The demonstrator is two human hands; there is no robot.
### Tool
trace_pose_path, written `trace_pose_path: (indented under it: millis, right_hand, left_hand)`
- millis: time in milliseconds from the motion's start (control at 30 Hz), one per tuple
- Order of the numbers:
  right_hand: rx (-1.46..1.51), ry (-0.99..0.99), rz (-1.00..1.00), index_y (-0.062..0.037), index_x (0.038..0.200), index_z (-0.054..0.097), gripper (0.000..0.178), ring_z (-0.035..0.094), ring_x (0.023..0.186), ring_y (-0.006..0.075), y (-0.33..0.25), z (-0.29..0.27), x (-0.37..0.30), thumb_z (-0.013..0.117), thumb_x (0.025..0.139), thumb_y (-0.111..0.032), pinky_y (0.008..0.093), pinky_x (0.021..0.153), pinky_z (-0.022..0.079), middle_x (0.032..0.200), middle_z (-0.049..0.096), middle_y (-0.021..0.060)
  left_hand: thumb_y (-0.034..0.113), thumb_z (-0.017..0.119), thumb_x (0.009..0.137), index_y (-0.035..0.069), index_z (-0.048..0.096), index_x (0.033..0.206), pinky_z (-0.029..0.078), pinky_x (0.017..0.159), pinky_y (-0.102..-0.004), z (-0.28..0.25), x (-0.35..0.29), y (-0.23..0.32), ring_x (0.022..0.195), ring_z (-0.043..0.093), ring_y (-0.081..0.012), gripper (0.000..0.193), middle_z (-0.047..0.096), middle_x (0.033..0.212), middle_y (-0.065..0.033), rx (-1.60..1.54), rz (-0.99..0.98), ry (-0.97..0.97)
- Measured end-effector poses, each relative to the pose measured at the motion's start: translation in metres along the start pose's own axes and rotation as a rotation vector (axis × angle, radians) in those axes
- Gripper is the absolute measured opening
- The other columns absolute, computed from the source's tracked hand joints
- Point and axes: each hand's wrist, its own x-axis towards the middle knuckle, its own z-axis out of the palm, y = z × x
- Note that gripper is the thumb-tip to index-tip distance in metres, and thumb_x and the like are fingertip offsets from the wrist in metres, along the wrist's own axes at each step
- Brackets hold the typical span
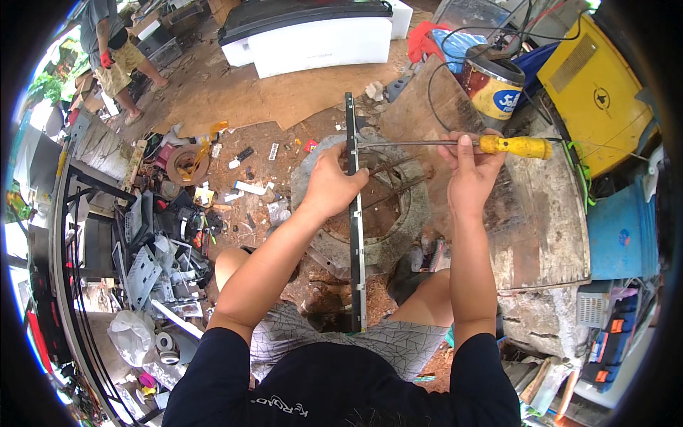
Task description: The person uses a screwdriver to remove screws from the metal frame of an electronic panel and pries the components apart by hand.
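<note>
L hand [336, 183]: pinching blk strip [355, 263] in its upper half, thumb crossing it.
R hand [471, 165]: pinching ylw-handled screwdriver [515, 146] w/ fingertips.
Shaft [405, 144]: pointing L, reaching strip's R edge.
Strip pos.: running lengthwise over concrete ring [415, 213].

A head-worn fisheye looks forward and down, close above the hands [331, 183].

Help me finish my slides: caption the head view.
Left grip holds a long black strip; right grip points a yellow-handled screwdriver at it.
</note>
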Motion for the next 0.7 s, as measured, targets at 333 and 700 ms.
trace_pose_path:
  millis: [333, 700]
  right_hand:
    - [-0.123, 0.346, 0.101, -0.0075, 0.148, 0.033, 0.063, 0.069, 0.099, 0.0253, 0.012, -0.082, -0.045, 0.07, 0.098, -0.015, 0.0355, 0.08, 0.06, 0.12, 0.061, 0.0155]
    - [-0.381, 0.409, 0.079, -0.0148, 0.158, 0.034, 0.063, 0.059, 0.088, 0.0151, -0.013, -0.181, -0.11, 0.065, 0.103, -0.023, 0.0283, 0.075, 0.049, 0.103, 0.065, 0.0079]
  left_hand:
    - [0.035, 0.079, 0.074, -0.008, 0.042, 0.143, 0.046, 0.109, -0.0453, 0.001, -0.004, 0.007, 0.126, 0.055, -0.0454, 0.09, 0.058, 0.13, -0.0328, 0.34, 0.062, -0.103]
    - [0.031, 0.076, 0.072, -0.008, 0.055, 0.121, 0.054, 0.095, -0.0471, -0.026, -0.014, 0.008, 0.106, 0.068, -0.0436, 0.067, 0.07, 0.108, -0.0301, 0.341, -0.072, -0.171]
